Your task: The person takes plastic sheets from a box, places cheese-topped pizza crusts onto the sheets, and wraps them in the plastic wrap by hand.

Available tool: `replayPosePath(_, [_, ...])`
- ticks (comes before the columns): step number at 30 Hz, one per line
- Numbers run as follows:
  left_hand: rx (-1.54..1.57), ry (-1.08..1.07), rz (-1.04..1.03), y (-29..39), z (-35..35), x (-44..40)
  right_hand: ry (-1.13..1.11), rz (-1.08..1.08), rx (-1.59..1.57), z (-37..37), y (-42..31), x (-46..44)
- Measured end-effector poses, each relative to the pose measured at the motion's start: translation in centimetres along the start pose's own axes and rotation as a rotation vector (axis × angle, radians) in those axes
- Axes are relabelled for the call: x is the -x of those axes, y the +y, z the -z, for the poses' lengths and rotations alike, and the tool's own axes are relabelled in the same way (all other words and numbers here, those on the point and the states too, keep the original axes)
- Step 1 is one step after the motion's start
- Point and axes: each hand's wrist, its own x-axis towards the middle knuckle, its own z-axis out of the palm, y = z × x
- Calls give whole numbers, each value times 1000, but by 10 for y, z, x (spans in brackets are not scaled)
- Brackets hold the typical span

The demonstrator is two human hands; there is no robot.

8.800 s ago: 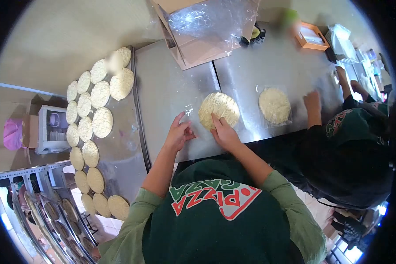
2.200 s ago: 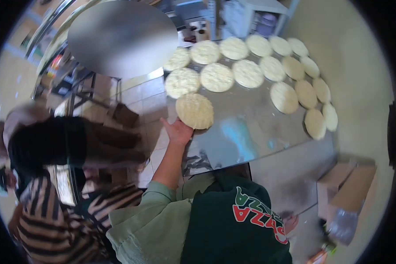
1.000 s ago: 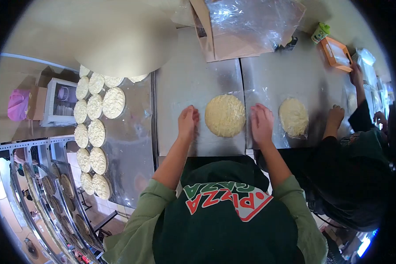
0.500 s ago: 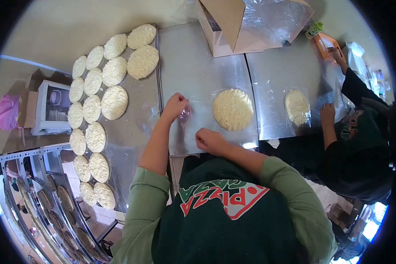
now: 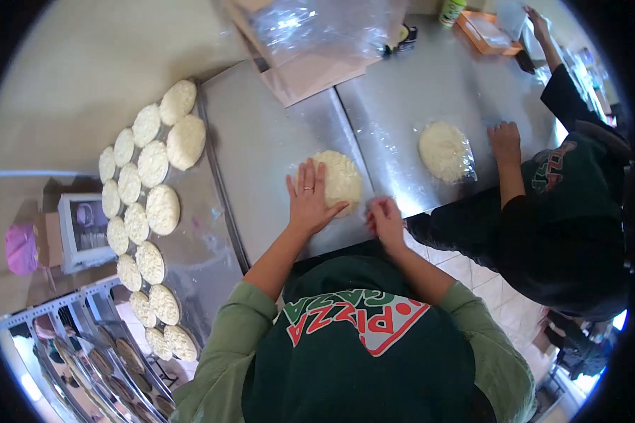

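A round pizza base covered in pale grated cheese (image 5: 343,185) lies on the metal table in front of me. My left hand (image 5: 308,201) rests with fingers spread over the left edge of this base. Close to its lower right edge is my right hand (image 5: 384,220), fingers curled together; whatever they may hold is hidden. Farther right, a second cheese-covered base in clear plastic wrap (image 5: 446,152) lies on the adjoining table, near a co-worker's hand (image 5: 505,143).
Several cheese-topped bases (image 5: 164,210) stand in rows on the left table. A cardboard box with clear plastic (image 5: 314,74) is at the back. An orange tray (image 5: 488,35) sits back right, near a co-worker's raised arm. A metal rack (image 5: 95,352) stands lower left.
My left hand has moved right onto the pizza base and spread; the crumpled clear plastic is no longer at it. My right hand has shifted right. The whole view has turned.
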Motion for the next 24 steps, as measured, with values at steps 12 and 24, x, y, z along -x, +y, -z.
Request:
replayPosePath(12, [5, -520, -276, 61, -59, -132, 263, 424, 797, 82, -29, -81])
replayPosePath(24, [300, 314, -166, -33, 32, -59, 151, 250, 522, 71, -49, -69])
